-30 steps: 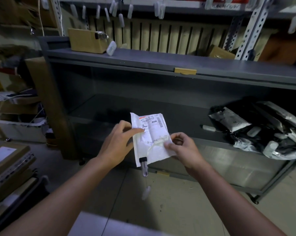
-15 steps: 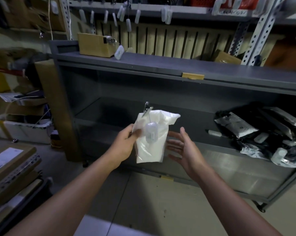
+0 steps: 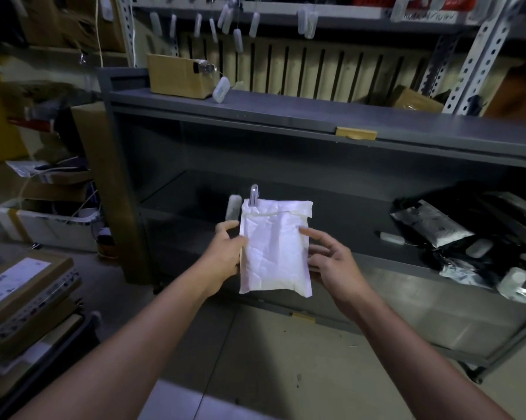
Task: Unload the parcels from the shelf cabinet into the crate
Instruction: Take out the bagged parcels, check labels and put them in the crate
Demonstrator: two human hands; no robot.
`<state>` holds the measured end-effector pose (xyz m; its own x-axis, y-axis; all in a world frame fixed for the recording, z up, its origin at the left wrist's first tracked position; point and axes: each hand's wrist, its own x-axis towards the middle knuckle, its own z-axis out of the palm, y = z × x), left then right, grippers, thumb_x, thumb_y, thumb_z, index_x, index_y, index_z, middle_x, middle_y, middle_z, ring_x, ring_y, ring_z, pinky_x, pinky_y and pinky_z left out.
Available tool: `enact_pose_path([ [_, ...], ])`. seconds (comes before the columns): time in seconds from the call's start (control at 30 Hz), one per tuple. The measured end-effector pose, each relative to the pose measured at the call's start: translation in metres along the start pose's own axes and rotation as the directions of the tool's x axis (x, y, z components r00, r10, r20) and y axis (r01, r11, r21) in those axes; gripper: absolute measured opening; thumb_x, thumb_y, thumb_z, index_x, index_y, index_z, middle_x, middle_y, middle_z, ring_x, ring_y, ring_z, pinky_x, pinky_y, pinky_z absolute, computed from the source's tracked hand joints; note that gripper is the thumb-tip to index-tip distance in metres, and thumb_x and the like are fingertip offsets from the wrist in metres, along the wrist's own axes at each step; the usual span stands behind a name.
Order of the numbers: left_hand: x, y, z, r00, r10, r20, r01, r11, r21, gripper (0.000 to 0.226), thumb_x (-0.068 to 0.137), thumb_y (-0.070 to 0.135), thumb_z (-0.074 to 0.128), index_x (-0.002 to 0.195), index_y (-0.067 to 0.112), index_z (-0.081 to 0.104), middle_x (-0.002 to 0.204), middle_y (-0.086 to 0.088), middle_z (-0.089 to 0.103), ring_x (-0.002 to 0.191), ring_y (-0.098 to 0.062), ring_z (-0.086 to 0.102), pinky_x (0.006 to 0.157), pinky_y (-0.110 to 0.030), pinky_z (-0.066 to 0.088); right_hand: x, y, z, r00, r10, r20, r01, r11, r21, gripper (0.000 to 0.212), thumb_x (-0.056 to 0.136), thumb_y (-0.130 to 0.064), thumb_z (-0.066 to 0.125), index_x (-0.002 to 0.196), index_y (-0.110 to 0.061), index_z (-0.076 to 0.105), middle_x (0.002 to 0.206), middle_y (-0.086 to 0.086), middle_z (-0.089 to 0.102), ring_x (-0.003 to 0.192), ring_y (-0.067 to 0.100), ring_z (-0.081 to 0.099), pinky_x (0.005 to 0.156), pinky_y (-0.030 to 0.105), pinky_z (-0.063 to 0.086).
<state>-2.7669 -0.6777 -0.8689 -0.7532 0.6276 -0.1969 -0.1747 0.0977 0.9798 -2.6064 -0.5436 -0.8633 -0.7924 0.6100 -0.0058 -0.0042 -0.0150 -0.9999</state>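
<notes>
I hold a white padded parcel (image 3: 275,247) upright in front of the grey shelf cabinet (image 3: 286,122), plain side facing me. A metal clip and a white tag (image 3: 233,207) stick out at its top left. My left hand (image 3: 227,253) grips the parcel's left edge with thumb in front. My right hand (image 3: 331,262) touches the right edge with fingers spread and nearly straight. A heap of black and silver parcels (image 3: 473,237) lies on the lower shelf at the right. The crate is not visible.
A cardboard box (image 3: 177,75) sits on the cabinet's top at the left, another (image 3: 413,100) at the right. Flat cartons (image 3: 22,292) are stacked at lower left. White tags hang from the rack above. Bare floor lies below my arms.
The parcel was turned from label side to plain side, with the clip end swung from bottom to top. My right hand let go, then came back against the right edge.
</notes>
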Motion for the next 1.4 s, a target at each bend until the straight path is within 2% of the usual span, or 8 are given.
enact_pose_path([
  [0.1,-0.001,0.003,-0.001,1.0,-0.027,0.016,0.027,0.999,-0.027,0.056,0.088,0.001,0.043,0.125,0.042,0.046,0.095,-0.007,0.065,0.082,-0.024,0.064,0.07,-0.038,0.058,0.001,0.002,-0.004,0.997,-0.008,0.074,0.012,0.998,-0.058,0.056,0.09,0.014,0.049,0.128,-0.023,0.065,0.112,0.003,0.074,0.099,0.017,0.072,0.074,0.024,0.055],
  [0.27,-0.009,0.008,0.0,0.998,-0.038,0.057,0.039,0.999,-0.004,0.041,0.097,0.006,0.037,0.105,0.022,0.073,0.118,-0.008,0.069,0.105,-0.026,0.068,0.076,-0.037,0.059,0.0,0.003,-0.004,0.996,-0.039,0.077,0.052,0.985,-0.167,0.051,0.086,0.012,0.063,0.121,-0.025,0.066,0.101,0.003,0.073,0.083,0.013,0.068,0.071,0.016,0.054],
  [0.5,-0.011,0.01,0.001,0.986,-0.06,0.155,0.064,0.998,-0.019,0.05,0.103,0.056,0.027,0.116,0.024,0.064,0.104,-0.005,0.076,0.098,-0.022,0.073,0.088,-0.041,0.054,0.007,0.002,-0.004,0.994,-0.103,-0.032,0.095,0.975,-0.203,0.011,0.088,-0.027,0.073,0.099,-0.026,0.074,0.096,0.006,0.075,0.088,0.023,0.07,0.071,0.029,0.056],
  [0.7,-0.009,0.01,0.006,0.999,0.047,0.013,-0.048,0.983,0.176,0.029,0.102,0.038,0.049,0.125,0.023,0.059,0.098,-0.007,0.071,0.095,-0.025,0.071,0.084,-0.038,0.057,0.011,0.006,-0.006,0.993,-0.088,-0.074,0.073,0.979,-0.192,0.012,0.09,-0.029,0.072,0.1,-0.023,0.074,0.094,-0.005,0.076,0.089,0.013,0.071,0.065,0.019,0.052],
  [0.83,-0.005,0.01,0.001,0.917,0.383,-0.115,-0.291,0.836,0.465,0.054,0.09,0.036,0.069,0.138,0.037,0.045,0.12,0.007,0.052,0.108,-0.007,0.053,0.086,-0.026,0.047,0.015,0.008,-0.006,0.988,-0.141,-0.068,0.118,0.956,-0.27,0.011,0.094,-0.028,0.068,0.102,-0.021,0.069,0.096,-0.006,0.075,0.087,0.01,0.071,0.074,0.027,0.054],
  [0.97,-0.006,0.02,0.004,0.851,0.49,0.19,-0.479,0.575,0.663,0.076,0.081,0.034,0.078,0.144,0.048,0.038,0.145,0.019,0.036,0.137,-0.004,0.028,0.111,-0.033,0.03,0.019,0.012,-0.003,0.989,-0.142,0.025,0.141,0.904,-0.404,0.016,0.093,-0.033,0.067,0.107,-0.028,0.067,0.098,-0.007,0.074,0.092,0.012,0.07,0.087,0.042,0.056],
  [1.23,-0.001,0.015,0.007,0.904,0.419,0.087,-0.4,0.753,0.523,0.017,0.083,0.023,0.078,0.087,0.032,0.063,0.084,0.002,0.066,0.075,-0.017,0.063,0.066,-0.035,0.053,0.015,0.013,0.003,0.942,-0.335,0.006,0.242,0.668,-0.703,0.033,0.095,-0.039,0.062,0.127,-0.032,0.062,0.12,-0.014,0.056,0.119,0.009,0.045,0.103,0.03,0.039],
  [1.4,0.005,0.013,-0.007,0.935,0.258,-0.246,-0.212,0.957,0.197,0.011,0.091,0.021,0.071,0.093,0.023,0.06,0.098,-0.008,0.069,0.082,-0.023,0.071,0.066,-0.042,0.061,0.018,0.013,-0.002,0.934,-0.291,-0.206,0.095,0.759,-0.644,0.035,0.093,-0.047,0.062,0.08,-0.014,0.067,0.076,0.0,0.068,0.072,0.017,0.065,0.067,0.038,0.054],
])
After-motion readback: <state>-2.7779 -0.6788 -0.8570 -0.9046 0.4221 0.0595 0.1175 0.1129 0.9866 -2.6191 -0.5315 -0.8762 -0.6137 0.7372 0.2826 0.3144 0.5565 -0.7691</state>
